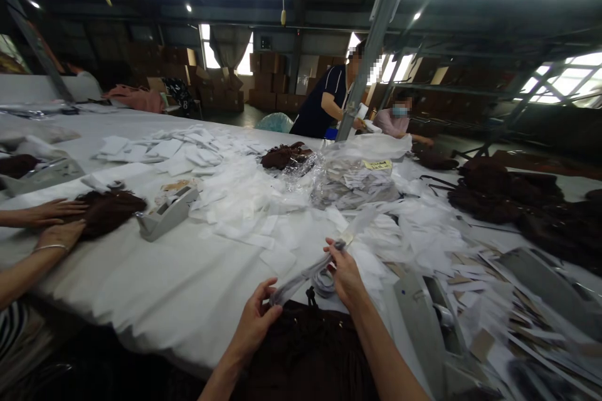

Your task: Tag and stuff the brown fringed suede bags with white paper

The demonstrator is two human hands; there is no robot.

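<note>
Head cam, so I'm looking down over both hands at the near edge of the table (155, 288). My left hand (256, 321) is pinched closed on the low end of a pale strip (303, 276), thumb on top. My right hand (347, 274) grips the same strip higher up, at about 2 o'clock from the left one, so it runs on a slant between them. Some of it seems to loop under the right palm, can't tell exactly how. The strip sits just above a dark brown garment (305, 354) bunched at 6 o'clock, right against the table edge. At 10 o'clock from my hands there's a grey tape dispenser (167, 214), and beyond it a co-worker's hand (61, 235) rests on another brown bundle (113, 210). At 12 o'clock is a heap of white slips (244, 200), with a clear bag (360, 178) stuffed with more just past it. At 3 o'clock a second dispenser (423, 319) lies among scattered slips. Far off around 1 o'clock, two people are at the other side of the table.
</note>
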